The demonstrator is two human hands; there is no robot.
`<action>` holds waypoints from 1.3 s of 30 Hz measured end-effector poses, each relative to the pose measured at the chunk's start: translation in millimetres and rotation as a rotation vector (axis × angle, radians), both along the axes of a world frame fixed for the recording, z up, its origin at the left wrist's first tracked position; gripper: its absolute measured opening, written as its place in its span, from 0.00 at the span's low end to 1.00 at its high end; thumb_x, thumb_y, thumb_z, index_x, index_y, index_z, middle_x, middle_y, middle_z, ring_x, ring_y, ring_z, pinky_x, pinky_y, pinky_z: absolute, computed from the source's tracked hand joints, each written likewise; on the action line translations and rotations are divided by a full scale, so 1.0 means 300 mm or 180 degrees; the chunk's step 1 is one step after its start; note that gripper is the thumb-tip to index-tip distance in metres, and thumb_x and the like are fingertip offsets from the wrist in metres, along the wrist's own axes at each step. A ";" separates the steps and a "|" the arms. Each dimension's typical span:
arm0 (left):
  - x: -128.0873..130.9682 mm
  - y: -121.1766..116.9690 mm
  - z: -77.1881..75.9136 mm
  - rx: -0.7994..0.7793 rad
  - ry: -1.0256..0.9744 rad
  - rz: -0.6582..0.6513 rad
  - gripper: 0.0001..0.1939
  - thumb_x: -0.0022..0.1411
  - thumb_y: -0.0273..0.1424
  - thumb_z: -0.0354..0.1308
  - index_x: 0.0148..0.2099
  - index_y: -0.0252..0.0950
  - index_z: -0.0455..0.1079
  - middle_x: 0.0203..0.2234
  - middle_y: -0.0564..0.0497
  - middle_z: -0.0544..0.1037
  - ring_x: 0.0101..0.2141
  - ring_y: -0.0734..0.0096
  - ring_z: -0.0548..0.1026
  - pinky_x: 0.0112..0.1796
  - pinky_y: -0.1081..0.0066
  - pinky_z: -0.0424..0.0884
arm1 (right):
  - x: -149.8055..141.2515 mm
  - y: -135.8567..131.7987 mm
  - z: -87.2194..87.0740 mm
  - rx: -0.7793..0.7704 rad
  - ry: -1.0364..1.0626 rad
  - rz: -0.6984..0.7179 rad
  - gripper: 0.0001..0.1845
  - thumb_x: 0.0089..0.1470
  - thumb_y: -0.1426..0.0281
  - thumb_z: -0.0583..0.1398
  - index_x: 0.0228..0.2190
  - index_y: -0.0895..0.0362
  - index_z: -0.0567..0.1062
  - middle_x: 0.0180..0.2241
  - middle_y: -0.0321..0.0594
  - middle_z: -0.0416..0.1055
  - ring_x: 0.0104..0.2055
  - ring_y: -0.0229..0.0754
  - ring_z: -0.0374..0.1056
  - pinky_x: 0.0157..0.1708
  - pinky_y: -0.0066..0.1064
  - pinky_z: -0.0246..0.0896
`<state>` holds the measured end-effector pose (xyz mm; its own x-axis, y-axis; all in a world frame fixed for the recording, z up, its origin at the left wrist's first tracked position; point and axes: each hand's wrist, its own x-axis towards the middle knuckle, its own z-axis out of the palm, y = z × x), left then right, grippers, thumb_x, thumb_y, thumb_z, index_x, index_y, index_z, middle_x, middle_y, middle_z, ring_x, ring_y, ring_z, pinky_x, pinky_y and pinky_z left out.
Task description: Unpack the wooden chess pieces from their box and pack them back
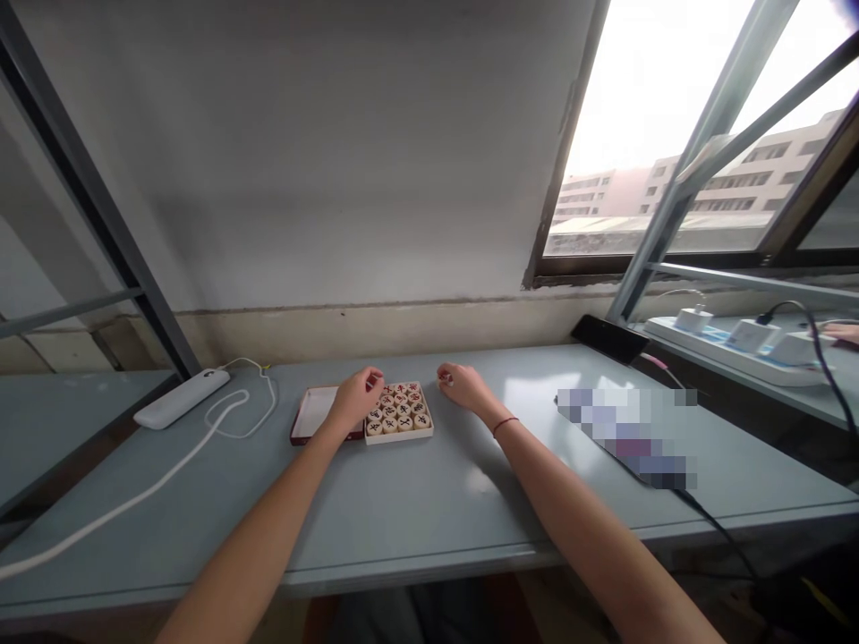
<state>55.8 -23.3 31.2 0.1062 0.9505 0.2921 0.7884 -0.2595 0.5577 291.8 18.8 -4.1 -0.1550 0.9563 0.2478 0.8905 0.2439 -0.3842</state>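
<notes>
A shallow white box [400, 438] on the desk holds rows of round Chinese chess pieces [403, 410] with red and black characters. Its dark red lid [315, 413], pale inside, lies against the box's left side. My left hand [359, 395] is over the lid and the box's left edge, its fingers curled closed near the pieces. Whether anything is inside that grip is hidden. Just right of the box hovers my right hand [461, 385], apart from it. Its fingers are loosely bent, a gap shows at the fingertips, and I see nothing held. A thin dark red cord circles the right wrist.
On the left lies a white elongated device [181, 400] with a white cable [154, 483] running forward. A phone [609, 339] leans at the back right, before a white power strip [731, 344] with plugs. A blurred flat object [621, 438] lies on the right. Metal posts flank the desk.
</notes>
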 end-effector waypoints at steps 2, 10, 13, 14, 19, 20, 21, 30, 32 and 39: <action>-0.003 0.004 -0.007 0.0002 0.0005 -0.0060 0.11 0.60 0.34 0.48 0.42 0.37 0.68 0.31 0.51 0.77 0.31 0.70 0.74 0.33 0.72 0.66 | -0.006 -0.005 0.002 0.0026 -0.0024 -0.0023 0.13 0.49 0.73 0.54 0.38 0.55 0.73 0.35 0.40 0.74 0.36 0.41 0.67 0.32 0.25 0.53; -0.019 0.026 -0.035 -0.0005 0.0218 -0.0065 0.12 0.60 0.34 0.47 0.43 0.38 0.69 0.32 0.51 0.78 0.31 0.69 0.74 0.33 0.72 0.66 | -0.005 -0.011 0.001 0.0040 -0.0029 -0.0109 0.12 0.51 0.72 0.54 0.38 0.54 0.71 0.34 0.41 0.74 0.34 0.41 0.66 0.29 0.26 0.51; -0.023 0.028 -0.040 0.0054 0.0349 -0.0008 0.12 0.59 0.33 0.48 0.43 0.38 0.69 0.33 0.51 0.78 0.32 0.69 0.74 0.34 0.72 0.66 | -0.007 0.007 -0.019 0.0144 0.0094 -0.0097 0.12 0.51 0.71 0.54 0.40 0.55 0.69 0.36 0.41 0.73 0.36 0.42 0.66 0.31 0.26 0.51; -0.024 0.028 -0.041 0.0080 0.0404 0.0009 0.12 0.59 0.33 0.48 0.43 0.38 0.69 0.33 0.51 0.77 0.33 0.68 0.74 0.35 0.72 0.66 | -0.007 0.014 -0.028 0.0203 0.0127 -0.0089 0.12 0.52 0.71 0.54 0.40 0.55 0.68 0.36 0.41 0.73 0.37 0.42 0.66 0.32 0.26 0.51; -0.028 0.023 -0.037 0.0048 0.0637 0.0064 0.12 0.60 0.33 0.48 0.43 0.39 0.70 0.36 0.51 0.78 0.35 0.67 0.74 0.36 0.72 0.66 | -0.010 0.046 -0.065 0.0376 0.0175 -0.0105 0.13 0.52 0.69 0.54 0.41 0.56 0.67 0.34 0.41 0.73 0.38 0.43 0.64 0.33 0.27 0.52; -0.027 0.022 -0.035 0.0036 0.0671 0.0080 0.13 0.60 0.33 0.48 0.43 0.39 0.70 0.36 0.50 0.78 0.36 0.67 0.73 0.37 0.72 0.66 | -0.010 0.050 -0.070 0.0377 0.0182 -0.0130 0.14 0.51 0.69 0.54 0.42 0.56 0.67 0.34 0.41 0.73 0.38 0.43 0.64 0.33 0.27 0.52; -0.027 0.021 -0.034 0.0035 0.0704 0.0094 0.13 0.60 0.33 0.48 0.42 0.39 0.70 0.37 0.50 0.78 0.36 0.66 0.73 0.37 0.72 0.66 | -0.010 0.053 -0.074 0.0379 0.0197 -0.0154 0.15 0.51 0.69 0.54 0.43 0.56 0.66 0.34 0.41 0.72 0.38 0.43 0.64 0.33 0.27 0.52; -0.027 0.021 -0.040 0.0215 0.0933 0.0152 0.12 0.60 0.33 0.48 0.39 0.39 0.72 0.36 0.49 0.77 0.37 0.66 0.73 0.39 0.71 0.65 | -0.015 0.068 -0.089 0.0380 0.0355 -0.0166 0.17 0.52 0.68 0.54 0.45 0.55 0.64 0.36 0.41 0.73 0.41 0.44 0.63 0.34 0.28 0.52; -0.028 0.021 -0.041 0.0204 0.0976 0.0161 0.12 0.60 0.33 0.48 0.38 0.39 0.73 0.36 0.49 0.77 0.37 0.66 0.73 0.39 0.71 0.65 | -0.016 0.068 -0.090 0.0387 0.0358 -0.0185 0.17 0.52 0.68 0.54 0.45 0.55 0.64 0.36 0.41 0.73 0.41 0.43 0.63 0.34 0.27 0.53; -0.028 0.020 -0.045 0.0152 0.1020 0.0111 0.13 0.60 0.34 0.47 0.38 0.39 0.72 0.35 0.49 0.76 0.37 0.66 0.73 0.37 0.71 0.64 | -0.015 0.064 -0.090 0.0464 0.0364 -0.0067 0.11 0.52 0.69 0.54 0.40 0.54 0.68 0.37 0.40 0.73 0.41 0.43 0.63 0.35 0.27 0.53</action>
